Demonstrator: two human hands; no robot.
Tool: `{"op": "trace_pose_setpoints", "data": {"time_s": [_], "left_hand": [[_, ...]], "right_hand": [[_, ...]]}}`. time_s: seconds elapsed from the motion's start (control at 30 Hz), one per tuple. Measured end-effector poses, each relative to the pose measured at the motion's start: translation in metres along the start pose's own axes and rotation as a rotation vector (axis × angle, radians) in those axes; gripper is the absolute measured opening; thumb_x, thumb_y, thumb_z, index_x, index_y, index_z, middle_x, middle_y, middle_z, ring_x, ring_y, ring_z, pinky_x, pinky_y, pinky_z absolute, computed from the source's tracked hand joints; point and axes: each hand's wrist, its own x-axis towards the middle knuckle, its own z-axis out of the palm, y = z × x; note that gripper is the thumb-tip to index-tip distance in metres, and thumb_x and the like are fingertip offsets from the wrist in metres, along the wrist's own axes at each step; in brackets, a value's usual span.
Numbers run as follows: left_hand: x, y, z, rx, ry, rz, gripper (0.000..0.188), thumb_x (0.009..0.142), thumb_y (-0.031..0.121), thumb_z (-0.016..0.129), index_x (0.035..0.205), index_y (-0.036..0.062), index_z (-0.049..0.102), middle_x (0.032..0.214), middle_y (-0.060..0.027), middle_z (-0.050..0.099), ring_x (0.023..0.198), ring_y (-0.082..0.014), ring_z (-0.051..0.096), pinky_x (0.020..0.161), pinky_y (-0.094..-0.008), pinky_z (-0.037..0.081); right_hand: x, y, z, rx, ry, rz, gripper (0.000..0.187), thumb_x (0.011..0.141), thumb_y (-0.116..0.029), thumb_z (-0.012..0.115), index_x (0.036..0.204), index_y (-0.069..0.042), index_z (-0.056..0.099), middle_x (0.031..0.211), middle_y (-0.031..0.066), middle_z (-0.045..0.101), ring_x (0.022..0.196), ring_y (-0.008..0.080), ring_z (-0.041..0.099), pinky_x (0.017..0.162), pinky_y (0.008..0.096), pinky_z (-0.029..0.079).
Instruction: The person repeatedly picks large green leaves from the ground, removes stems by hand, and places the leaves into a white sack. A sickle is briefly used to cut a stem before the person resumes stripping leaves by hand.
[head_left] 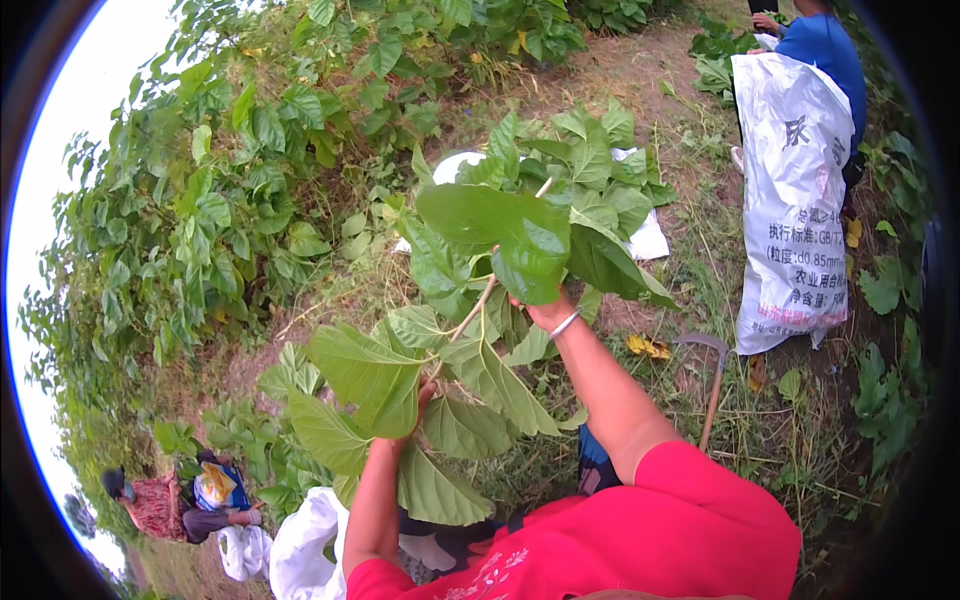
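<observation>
Farm plot, outdoors, seen from where I stand: bank of leafy bushes (210, 215); pale open sky (90, 90); ground (640, 85), earth and grass; one sickle (714, 395); white sack (790, 190).

Left hand (405, 424) partly hidden by leaves (365, 378), right hand (550, 313) with fingertips covered, branch (472, 315) partly masked, white sheet (650, 240) mostly buried, blue-clad co-worker (838, 55) cut by the top edge, distant seated person (157, 507) too small for detail

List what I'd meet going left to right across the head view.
Person in patterned red top, large white bag, bare left hand, bare right hand, curved sickle with wooden handle, tall white printed sack.
</observation>
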Motion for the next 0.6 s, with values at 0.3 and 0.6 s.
{"op": "trace_pose_setpoints", "data": {"time_s": [0.3, 0.6], "left_hand": [[-0.035, -0.046, -0.038, 0.679, -0.191, -0.261, 0.034, 0.081, 0.029, 0.063, 0.110, 0.0109, 0.066, 0.121, -0.0161, 0.058, 0.107, -0.0318, 0.058, 0.087, -0.0419, 0.048], [-0.011, 0.088, -0.089, 0.133, 0.594, 0.301, 0.013, 0.086, 0.004, 0.058, 0.098, 0.0030, 0.064, 0.104, -0.0126, 0.063, 0.097, -0.0314, 0.059, 0.086, -0.0361, 0.045]], "right_hand": [[-0.014, 0.012, 0.032, -0.583, -0.194, -0.037, 0.021, 0.093, -0.025, 0.057, 0.095, -0.005, 0.063, 0.081, 0.0036, 0.064, 0.059, 0.0083, 0.054, 0.053, 0.0223, 0.044], [-0.028, 0.047, 0.049, -0.807, -0.315, 0.021, 0.020, 0.093, -0.021, 0.054, 0.100, -0.003, 0.062, 0.083, 0.0051, 0.064, 0.069, 0.0098, 0.057, 0.062, 0.0244, 0.046]]}}
